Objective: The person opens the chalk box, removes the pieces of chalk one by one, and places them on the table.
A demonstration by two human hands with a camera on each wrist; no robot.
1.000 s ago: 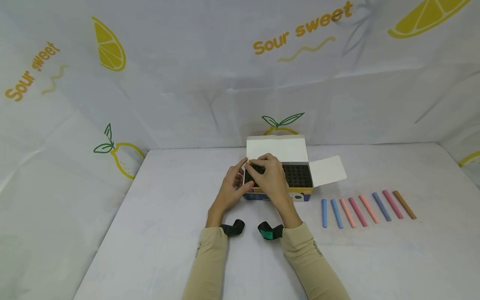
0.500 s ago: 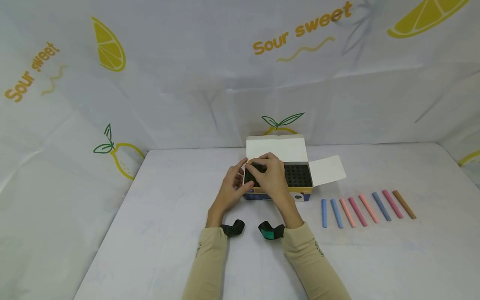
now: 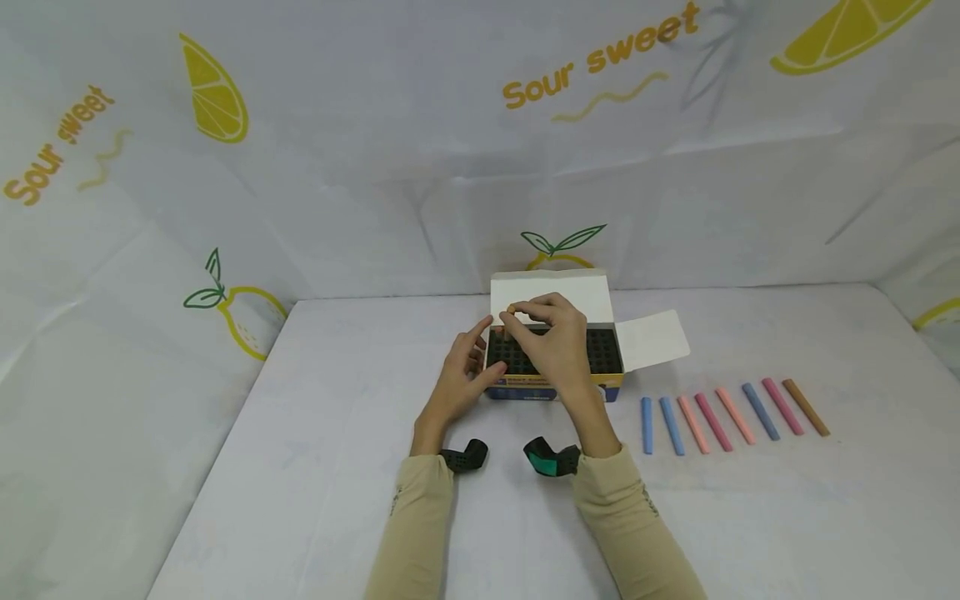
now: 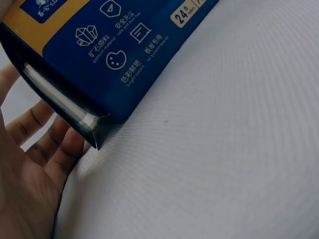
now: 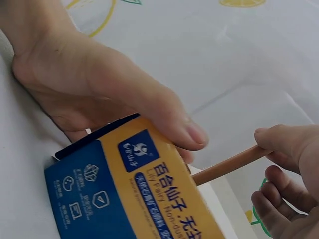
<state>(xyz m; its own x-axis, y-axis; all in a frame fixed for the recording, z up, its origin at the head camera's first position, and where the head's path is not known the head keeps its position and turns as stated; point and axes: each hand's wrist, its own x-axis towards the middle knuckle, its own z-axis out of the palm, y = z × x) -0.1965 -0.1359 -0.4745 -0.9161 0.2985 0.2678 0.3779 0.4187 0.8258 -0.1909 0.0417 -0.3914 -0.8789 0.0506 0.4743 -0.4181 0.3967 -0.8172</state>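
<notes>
Here, an orange chalk stick [image 5: 227, 168] is pinched by the right hand [image 3: 557, 348] above the open chalk box [image 3: 553, 385]; the box's left end is steadied by the left hand [image 3: 457, 385], fingers relaxed; eight chalks [image 3: 731, 410] laid nearby.

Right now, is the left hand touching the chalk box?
Touching. The right wrist view shows the left hand with its thumb pressed on the chalk box at its upper edge; the head view agrees.
</notes>
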